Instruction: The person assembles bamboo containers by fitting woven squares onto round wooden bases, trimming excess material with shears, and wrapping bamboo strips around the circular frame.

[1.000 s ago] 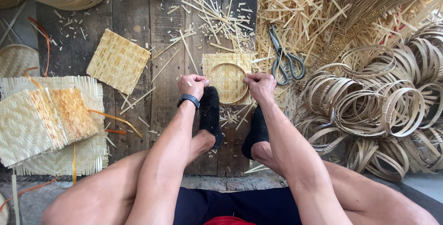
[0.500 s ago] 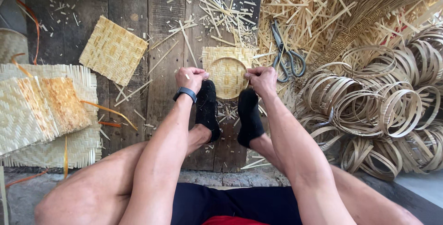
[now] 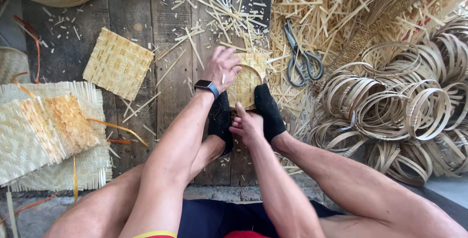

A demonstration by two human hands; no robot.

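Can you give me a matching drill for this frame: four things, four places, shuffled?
Things:
1. grey metal scissors
2. loose square woven bamboo mat
3. pile of bent bamboo hoops
4. small round woven bamboo tray

Places:
A. right side of the floor
B. between the two black-socked feet, under the left hand
C. on bare planks, left of the left hand
D. on cut strips, right of the tray

Pairs: 1-D, 2-C, 3-A, 4-B

Dark wooden floor planks (image 3: 170,18) are lying under me, carrying a square woven mat (image 3: 118,64), scattered bamboo strips (image 3: 229,9), grey scissors (image 3: 301,57) and a heap of bamboo hoops (image 3: 399,106).
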